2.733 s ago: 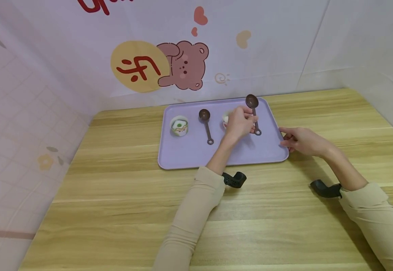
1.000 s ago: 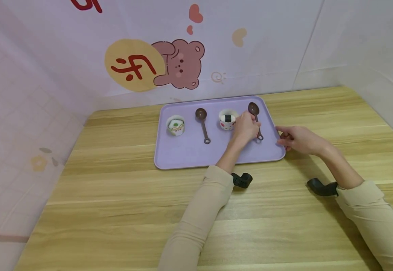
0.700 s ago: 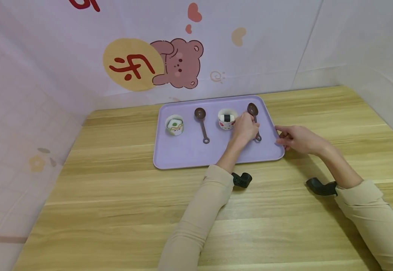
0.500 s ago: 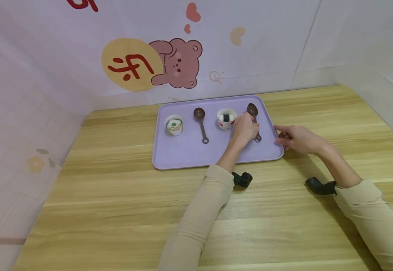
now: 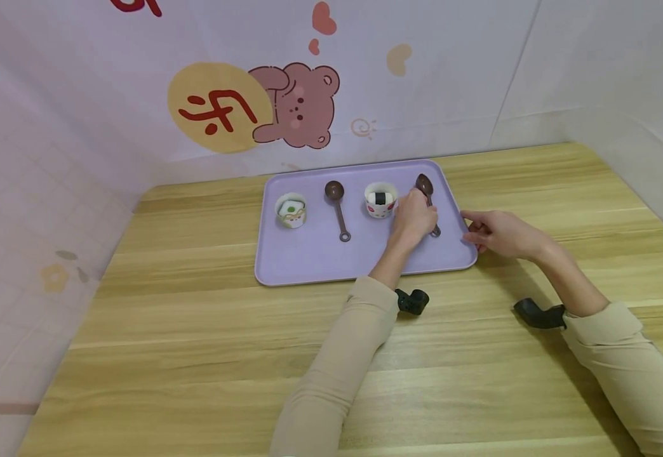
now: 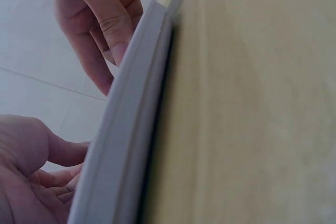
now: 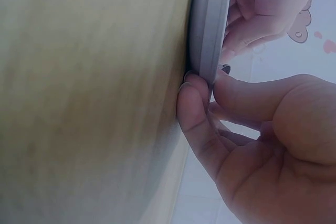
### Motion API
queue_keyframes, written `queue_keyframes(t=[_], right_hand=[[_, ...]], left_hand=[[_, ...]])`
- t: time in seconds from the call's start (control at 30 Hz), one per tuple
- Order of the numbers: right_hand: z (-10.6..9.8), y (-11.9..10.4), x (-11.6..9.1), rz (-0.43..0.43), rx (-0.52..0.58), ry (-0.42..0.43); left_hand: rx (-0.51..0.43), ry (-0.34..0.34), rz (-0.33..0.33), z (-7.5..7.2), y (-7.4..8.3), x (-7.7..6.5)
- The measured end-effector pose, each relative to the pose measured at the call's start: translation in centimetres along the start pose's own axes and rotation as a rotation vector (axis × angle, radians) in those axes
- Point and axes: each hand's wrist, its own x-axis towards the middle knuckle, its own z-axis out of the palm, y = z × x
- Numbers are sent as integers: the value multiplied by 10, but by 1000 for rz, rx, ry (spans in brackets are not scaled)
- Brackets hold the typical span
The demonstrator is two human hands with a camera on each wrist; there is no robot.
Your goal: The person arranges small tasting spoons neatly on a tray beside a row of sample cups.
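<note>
On the lilac tray [image 5: 314, 263], my left hand [image 5: 414, 217] pinches the handle of the right brown measuring spoon [image 5: 425, 183]; part of that handle is hidden behind the fingers. A patterned cup [image 5: 380, 209] stands just left of this hand, a white piece with a black band [image 5: 380, 198] in it. My right hand [image 5: 505, 233] grips the tray's right rim, the thumb [image 7: 247, 95] above and fingertips [image 7: 190, 103] beneath in the right wrist view. The left wrist view shows my left hand [image 6: 31, 166] behind the tray edge, its grip hidden there.
Another brown measuring spoon [image 5: 337, 203] lies on the tray between the cups. The left cup [image 5: 293, 219] holds a white piece with a green dot [image 5: 291, 209]. The tray rests on a wooden table [image 5: 223, 355], near the printed wall cloth [image 5: 423, 120].
Since the first frame my left hand has brought the right measuring spoon down and nearer the tray's front, uncovering the patterned cup. The spoon has turned slightly. My right hand keeps its hold.
</note>
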Motion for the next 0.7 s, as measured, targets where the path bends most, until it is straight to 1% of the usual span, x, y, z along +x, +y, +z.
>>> queue_keyframes(t=[0.07, 0.23, 0.37, 0.53, 0.7], right_hand=[[0, 1, 0, -1, -1, 0], [1, 3, 1, -5, 1, 0], [1, 4, 1, -11, -3, 2], [2, 4, 2, -2, 7, -1], [2, 5, 2, 5, 9, 0]], left_hand=[[-19, -6, -9, 0, -1, 0], [-21, 3, 10, 0, -3, 0], [-14, 35, 26, 1, -5, 1], [-23, 60, 18, 3, -7, 2], [-29, 63, 13, 4, -7, 2]])
